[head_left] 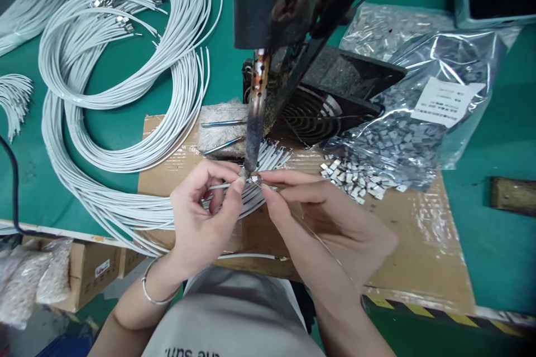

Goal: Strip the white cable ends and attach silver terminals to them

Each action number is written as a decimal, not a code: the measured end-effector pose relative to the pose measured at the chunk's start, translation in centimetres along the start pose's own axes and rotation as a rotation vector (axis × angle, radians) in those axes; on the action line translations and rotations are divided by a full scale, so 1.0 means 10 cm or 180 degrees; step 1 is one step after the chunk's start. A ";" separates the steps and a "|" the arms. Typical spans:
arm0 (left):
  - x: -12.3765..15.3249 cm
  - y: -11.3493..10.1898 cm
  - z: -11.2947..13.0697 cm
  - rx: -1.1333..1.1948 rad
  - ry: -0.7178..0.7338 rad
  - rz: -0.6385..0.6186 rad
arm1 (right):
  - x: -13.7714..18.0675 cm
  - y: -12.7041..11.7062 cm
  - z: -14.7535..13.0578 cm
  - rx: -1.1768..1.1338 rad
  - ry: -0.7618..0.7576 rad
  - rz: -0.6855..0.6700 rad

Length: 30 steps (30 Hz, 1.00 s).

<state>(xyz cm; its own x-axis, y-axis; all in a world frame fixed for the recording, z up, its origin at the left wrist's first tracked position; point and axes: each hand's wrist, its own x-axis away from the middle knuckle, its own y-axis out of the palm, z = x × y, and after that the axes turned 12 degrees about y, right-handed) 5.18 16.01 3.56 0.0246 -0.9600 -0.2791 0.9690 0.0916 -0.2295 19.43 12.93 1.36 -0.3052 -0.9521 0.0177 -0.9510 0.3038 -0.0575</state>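
Note:
My left hand (209,217) pinches a white cable (218,186) between thumb and forefinger, close under the tip of a soldering iron (255,122). The iron is fixed in a black holder and points down. A thin solder wire (324,244) runs through my right hand (330,223), whose thumb and fingers are closed on it near the iron's tip. A small shiny metal piece (253,179) shows between the fingertips; exact contact with the tip cannot be made out. Behind and under my hands lies a bundle of white cables (146,209).
Loose metal pieces (360,181) lie on the cardboard (419,251) to the right, beside a plastic bag (456,67) of more. A black fan (314,114) stands behind the iron. Coiled white cables (121,95) lie left; one single cable (251,256) lies near the front edge.

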 end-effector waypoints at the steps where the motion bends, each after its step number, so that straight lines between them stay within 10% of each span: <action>1: 0.00 0.00 0.00 -0.0021 -0.0009 0.0001 | 0.00 0.00 0.00 -0.0010 -0.0007 -0.0004; 30: 0.00 -0.01 0.01 -0.0147 -0.0125 -0.0002 | 0.02 0.02 0.04 0.0068 -0.0116 0.0027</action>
<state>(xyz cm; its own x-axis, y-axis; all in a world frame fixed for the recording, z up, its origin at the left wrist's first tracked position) 5.15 15.98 3.69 0.0346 -0.9696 -0.2423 0.9567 0.1023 -0.2727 19.22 12.80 0.97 -0.3110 -0.9502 -0.0192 -0.9470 0.3116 -0.0787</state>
